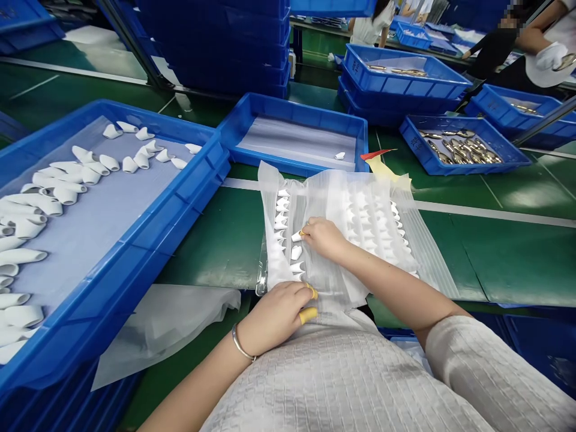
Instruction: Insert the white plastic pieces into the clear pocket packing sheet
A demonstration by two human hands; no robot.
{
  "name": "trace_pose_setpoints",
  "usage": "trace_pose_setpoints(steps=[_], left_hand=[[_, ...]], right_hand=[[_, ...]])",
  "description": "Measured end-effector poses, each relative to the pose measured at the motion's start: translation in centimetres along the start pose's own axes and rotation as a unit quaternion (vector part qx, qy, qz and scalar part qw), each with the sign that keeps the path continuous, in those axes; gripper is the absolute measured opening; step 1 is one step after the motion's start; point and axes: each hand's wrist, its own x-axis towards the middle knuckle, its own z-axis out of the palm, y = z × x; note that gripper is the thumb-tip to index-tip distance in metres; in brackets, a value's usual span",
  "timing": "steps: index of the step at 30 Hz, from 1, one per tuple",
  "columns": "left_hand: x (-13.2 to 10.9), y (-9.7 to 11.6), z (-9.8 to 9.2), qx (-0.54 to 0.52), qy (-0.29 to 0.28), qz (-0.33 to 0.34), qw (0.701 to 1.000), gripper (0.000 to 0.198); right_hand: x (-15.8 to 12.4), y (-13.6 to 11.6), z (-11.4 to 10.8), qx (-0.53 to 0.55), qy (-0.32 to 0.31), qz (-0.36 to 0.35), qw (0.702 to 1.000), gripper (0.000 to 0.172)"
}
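Observation:
My right hand [324, 239] reaches over a tray lined with clear plastic sheet [317, 204], its yellow-covered fingertip and thumb pinched on a small white tapered hollow piece [296, 237]. Just below lies another white piece [296, 252]. Similar pieces stand in a column [281, 207] along the tray's left side, and further rows [366, 222] show through the translucent sheet on the right. My left hand [281, 309] rests at the tray's near edge, below the column. Its thumb and forefinger, both with yellow covers, are apart with nothing seen between them.
A large blue bin [148, 234] of loose white pieces stands at left. Behind the tray, another blue bin [297, 165] holds one white piece [339, 156]. Shiny metal parts [463, 147] fill a bin at right. Plastic film [171, 318] hangs off the table edge. Co-workers are beyond.

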Motion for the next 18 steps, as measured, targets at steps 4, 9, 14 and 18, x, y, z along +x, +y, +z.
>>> trace_pose_setpoints(steps=[4,9,14,18], left_hand=[[0.2,-0.7,-1.1,0.06,0.092,-0.078,0.991,0.021],[3.0,-2.5,-2.0,0.201,0.133,-0.159,0.958,0.02],[5.3,-4.0,-1.5,0.253,0.132,-0.164,0.944,0.019],[5.2,-4.2,-1.2,0.267,0.116,-0.128,0.948,0.02]], right_hand=[[-0.4,0.0,0.5,-0.033,-0.034,-0.021,0.999,0.021],[-0.6,0.0,0.3,-0.051,-0.042,-0.025,0.998,0.02],[-0.7,0.0,0.3,-0.057,-0.024,-0.004,0.998,0.022],[-0.9,0.1,0.4,-0.048,-0.021,0.0,0.999,0.022]])
